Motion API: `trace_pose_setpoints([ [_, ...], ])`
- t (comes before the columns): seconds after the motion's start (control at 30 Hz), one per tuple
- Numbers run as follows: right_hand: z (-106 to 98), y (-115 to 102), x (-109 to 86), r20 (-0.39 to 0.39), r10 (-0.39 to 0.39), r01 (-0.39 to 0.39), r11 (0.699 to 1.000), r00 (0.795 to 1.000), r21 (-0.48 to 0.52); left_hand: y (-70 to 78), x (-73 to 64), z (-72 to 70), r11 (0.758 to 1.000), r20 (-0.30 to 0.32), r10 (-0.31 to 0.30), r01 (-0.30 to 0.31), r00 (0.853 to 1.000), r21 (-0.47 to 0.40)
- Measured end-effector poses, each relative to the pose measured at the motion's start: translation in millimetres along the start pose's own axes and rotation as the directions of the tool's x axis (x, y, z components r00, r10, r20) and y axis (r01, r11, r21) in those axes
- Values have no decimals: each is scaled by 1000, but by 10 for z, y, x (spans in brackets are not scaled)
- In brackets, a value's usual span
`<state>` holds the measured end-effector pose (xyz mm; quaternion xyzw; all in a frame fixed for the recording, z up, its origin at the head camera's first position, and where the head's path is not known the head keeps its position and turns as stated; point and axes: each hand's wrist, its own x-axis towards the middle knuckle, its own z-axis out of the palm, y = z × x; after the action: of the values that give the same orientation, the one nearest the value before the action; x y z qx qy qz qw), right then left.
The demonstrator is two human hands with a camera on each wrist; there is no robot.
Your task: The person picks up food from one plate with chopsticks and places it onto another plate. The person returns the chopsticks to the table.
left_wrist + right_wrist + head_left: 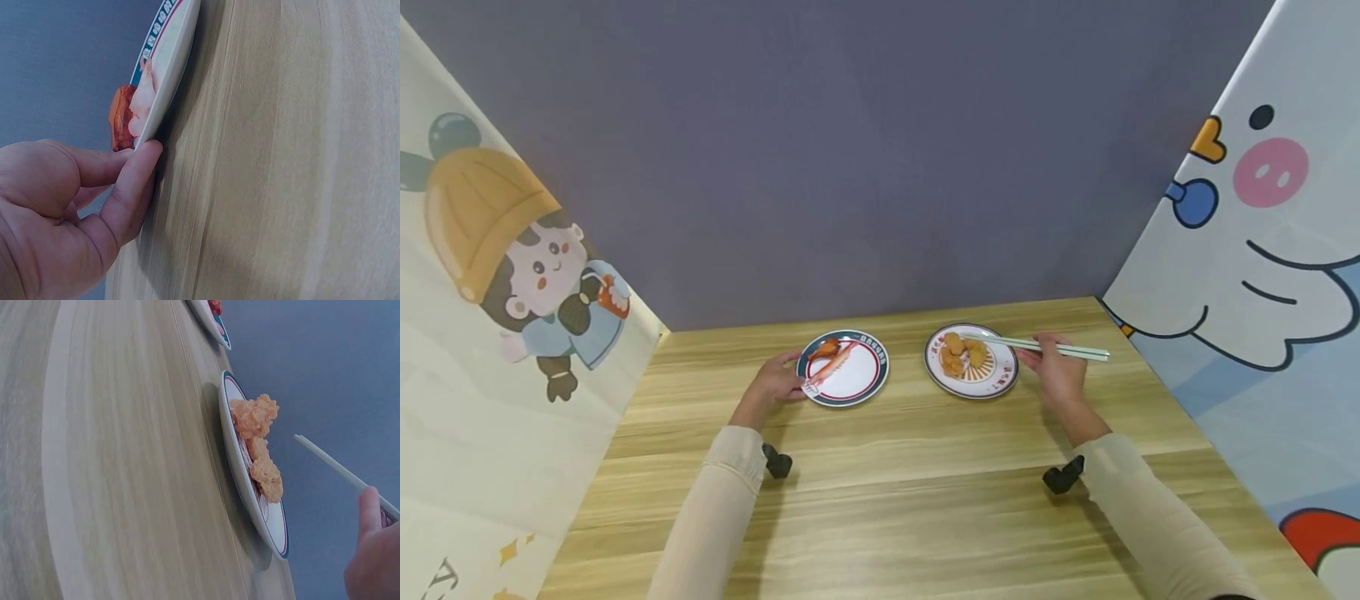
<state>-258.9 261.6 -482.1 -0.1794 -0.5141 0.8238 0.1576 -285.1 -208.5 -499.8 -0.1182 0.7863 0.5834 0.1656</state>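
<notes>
My left hand (775,379) pinches the near-left rim of a white plate (861,382) with a dark, lettered border. On that plate lie a pink-and-white shrimp (144,100) and a glossy reddish-brown piece of food (122,117), side by side near the gripped rim. My right hand (1060,373) holds a pair of pale green chopsticks (1090,353), their tips reaching left over a second plate (1000,385). Several golden fried pieces (254,417) sit on this patterned plate. In the right wrist view the chopstick tips stand apart from the food.
Both plates are near the back edge of a wood-grain table (880,500), against a grey-blue panel (880,167). Cartoon-printed walls (460,350) close in both sides. Black wrist mounts (1063,477) stick out inward from both sleeves.
</notes>
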Motion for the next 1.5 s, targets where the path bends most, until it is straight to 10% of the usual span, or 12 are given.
trace_pose_setpoints([
  [0.67, 272, 103, -109, 195, 103, -79, 989, 976, -127, 23, -30, -8, 1000, -18, -17, 18, 1000, 23],
  [1.5, 792, 479, -286, 293, 68, 10, 967, 954, -255, -2, -4, 0, 999, -11, 4, -3, 1000, 32],
])
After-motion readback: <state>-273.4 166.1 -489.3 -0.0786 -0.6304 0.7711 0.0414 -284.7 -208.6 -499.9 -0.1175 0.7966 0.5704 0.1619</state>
